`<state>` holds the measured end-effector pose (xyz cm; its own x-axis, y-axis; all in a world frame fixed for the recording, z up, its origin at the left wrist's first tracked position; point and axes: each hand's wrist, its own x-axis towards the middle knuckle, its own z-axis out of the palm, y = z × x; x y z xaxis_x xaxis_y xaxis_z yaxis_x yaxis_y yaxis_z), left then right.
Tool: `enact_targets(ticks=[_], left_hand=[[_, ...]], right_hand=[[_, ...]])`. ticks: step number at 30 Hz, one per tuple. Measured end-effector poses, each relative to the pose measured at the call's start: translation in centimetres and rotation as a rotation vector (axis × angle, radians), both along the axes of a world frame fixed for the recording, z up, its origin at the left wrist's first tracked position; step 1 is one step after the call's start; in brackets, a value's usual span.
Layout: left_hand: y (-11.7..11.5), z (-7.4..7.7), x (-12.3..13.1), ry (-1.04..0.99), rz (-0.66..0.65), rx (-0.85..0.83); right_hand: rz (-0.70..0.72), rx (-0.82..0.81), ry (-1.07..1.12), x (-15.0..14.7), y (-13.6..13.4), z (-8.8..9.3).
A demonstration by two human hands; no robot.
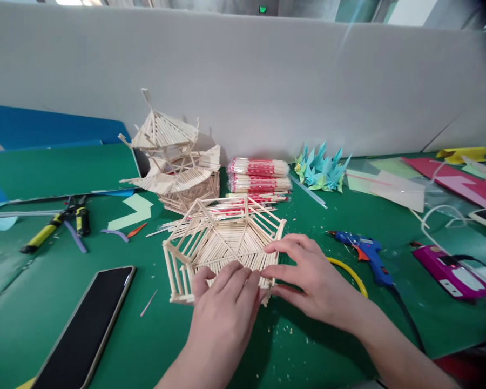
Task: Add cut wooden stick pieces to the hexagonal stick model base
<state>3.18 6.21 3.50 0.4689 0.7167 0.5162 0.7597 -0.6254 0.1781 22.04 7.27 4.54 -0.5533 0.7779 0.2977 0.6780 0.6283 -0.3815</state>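
Note:
A many-sided basket-like frame (222, 246) of thin wooden sticks lies on the green table, with spaced bars for sides and close-set sticks for its floor. My left hand (227, 300) is closed over the near rim, fingers curled to the inside. At the right corner, my right hand (305, 270) grips the rim, its fingertips reaching over the sticks. The exact contact points under my left fingers are hidden. Behind the frame stands a tiered stick pagoda (174, 156) with slanted roofs.
Packed stick bundles (259, 175) and blue paper cranes (322, 167) line the back wall. A blue glue gun (366, 254) with a cord and a magenta power strip (453, 270) lie right. A phone (87, 324) and yellow-handled pliers (60, 224) lie left.

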Motion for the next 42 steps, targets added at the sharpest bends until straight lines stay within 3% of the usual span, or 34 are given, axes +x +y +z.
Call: enact_targets(ticks=[4,11,20,32,42], left_hand=[[0.2,0.7,0.2,0.035,-0.069,-0.173],[0.2,0.9,0.4,-0.02,-0.139,-0.256],[0.3,-0.1,0.1,-0.096,-0.143,-0.244],[0.5,0.8,0.3,-0.068,-0.154,-0.209],[0.4,0.2,0.4,-0.086,-0.12,-0.214]], right_hand=[[0.041,-0.032,0.005,0.0,0.6,0.0],[0.077,-0.027,0.066,0.3,1.0,-0.5],[0.079,-0.02,0.061,0.3,1.0,-0.5],[0.079,-0.041,0.053,0.2,1.0,-0.5],[0.074,-0.035,0.062,0.2,0.8,-0.4]])
